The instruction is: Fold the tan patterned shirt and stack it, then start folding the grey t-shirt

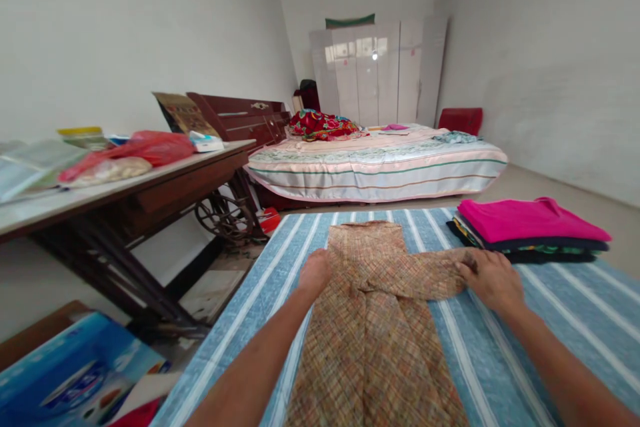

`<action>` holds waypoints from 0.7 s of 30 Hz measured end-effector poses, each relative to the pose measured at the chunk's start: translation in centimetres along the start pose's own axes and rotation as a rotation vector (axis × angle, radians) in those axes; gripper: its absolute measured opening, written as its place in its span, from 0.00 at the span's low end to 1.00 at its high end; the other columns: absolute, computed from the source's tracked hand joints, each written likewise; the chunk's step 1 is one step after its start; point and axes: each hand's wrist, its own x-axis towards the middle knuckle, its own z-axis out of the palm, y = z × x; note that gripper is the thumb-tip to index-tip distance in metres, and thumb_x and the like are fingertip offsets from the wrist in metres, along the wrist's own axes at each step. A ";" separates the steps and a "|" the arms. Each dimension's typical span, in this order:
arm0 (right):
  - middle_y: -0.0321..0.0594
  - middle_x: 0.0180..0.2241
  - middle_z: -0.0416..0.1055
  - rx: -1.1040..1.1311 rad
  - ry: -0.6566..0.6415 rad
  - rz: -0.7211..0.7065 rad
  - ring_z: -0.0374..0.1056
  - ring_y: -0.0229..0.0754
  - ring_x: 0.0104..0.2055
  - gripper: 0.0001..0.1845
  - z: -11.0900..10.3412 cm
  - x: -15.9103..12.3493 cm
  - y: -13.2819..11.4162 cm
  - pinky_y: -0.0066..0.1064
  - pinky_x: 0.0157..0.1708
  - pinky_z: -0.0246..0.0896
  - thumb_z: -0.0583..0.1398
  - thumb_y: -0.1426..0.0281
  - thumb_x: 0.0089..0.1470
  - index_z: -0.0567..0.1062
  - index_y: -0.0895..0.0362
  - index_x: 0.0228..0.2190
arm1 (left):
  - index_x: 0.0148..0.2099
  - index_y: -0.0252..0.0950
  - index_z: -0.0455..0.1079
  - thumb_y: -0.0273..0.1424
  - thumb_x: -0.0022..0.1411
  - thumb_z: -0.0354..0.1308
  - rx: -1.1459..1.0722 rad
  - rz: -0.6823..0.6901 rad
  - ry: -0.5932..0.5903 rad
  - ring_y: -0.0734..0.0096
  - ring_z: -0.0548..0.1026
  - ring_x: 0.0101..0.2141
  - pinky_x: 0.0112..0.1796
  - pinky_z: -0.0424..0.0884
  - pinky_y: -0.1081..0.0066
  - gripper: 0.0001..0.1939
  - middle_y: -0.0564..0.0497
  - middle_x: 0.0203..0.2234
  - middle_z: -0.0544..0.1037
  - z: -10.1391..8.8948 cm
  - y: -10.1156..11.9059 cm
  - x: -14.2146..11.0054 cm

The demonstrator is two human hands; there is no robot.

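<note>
I have garment (373, 347) running lengthwise away; left hand (315, 271) closed on its left edge, right hand (496, 279) pinching the rightward sleeve (425, 275).

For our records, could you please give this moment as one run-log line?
left hand: at edge of garment | right hand: holding sleeve end | garment: lying on striped cloth | folded clothes: stacked at right

Over the striped blue cloth (481, 340), room is left between the plaid garment (370, 347) and the right forearm (560, 353), bounded ahead by the outstretched sleeve (430, 273). Beyond the right hand (494, 281), the way is blocked by the folded clothes (530, 221).
</note>
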 end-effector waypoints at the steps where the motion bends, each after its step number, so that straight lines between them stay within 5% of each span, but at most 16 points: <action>1: 0.50 0.45 0.69 -0.020 -0.027 0.028 0.60 0.58 0.50 0.24 0.2 0.0 0.2 0.46 0.45 0.57 0.51 0.57 0.56 0.68 0.60 0.47 | 0.45 0.32 0.73 0.21 0.59 0.46 -0.017 -0.011 0.020 0.65 0.73 0.46 0.49 0.66 0.70 0.17 0.43 0.44 0.76 0.2 -0.2 1.3; 6: 0.48 0.40 0.70 0.006 -0.164 -0.017 0.67 0.53 0.43 0.22 1.4 -0.6 0.4 0.40 0.40 0.60 0.51 0.58 0.57 0.69 0.59 0.47 | 0.52 0.38 0.70 0.23 0.58 0.48 -0.130 -0.072 0.106 0.63 0.73 0.47 0.48 0.66 0.69 0.21 0.47 0.46 0.77 1.3 -1.1 6.8; 10: 0.47 0.38 0.70 0.049 -0.115 -0.007 0.67 0.51 0.41 0.18 1.7 -0.6 0.6 0.36 0.39 0.59 0.51 0.63 0.56 0.71 0.59 0.44 | 0.54 0.37 0.69 0.22 0.55 0.52 -0.246 -0.123 0.134 0.66 0.73 0.47 0.47 0.67 0.73 0.24 0.47 0.47 0.76 2.2 -1.8 10.0; 16: 0.43 0.32 0.71 0.067 -0.142 -0.021 0.69 0.46 0.35 0.16 1.1 -0.1 0.8 0.33 0.33 0.59 0.49 0.70 0.54 0.75 0.55 0.25 | 0.49 0.37 0.73 0.21 0.51 0.53 -0.413 -0.134 0.100 0.74 0.76 0.32 0.35 0.70 0.77 0.22 0.53 0.34 0.81 3.1 -2.1 11.9; 21: 0.43 0.33 0.73 0.134 0.021 -0.009 0.70 0.47 0.33 0.18 -0.2 0.1 1.5 0.34 0.32 0.61 0.48 0.66 0.51 0.76 0.55 0.27 | 0.43 0.34 0.76 0.22 0.48 0.56 -0.462 -0.136 0.049 0.75 0.73 0.26 0.30 0.69 0.76 0.19 0.53 0.26 0.79 2.8 -1.9 12.7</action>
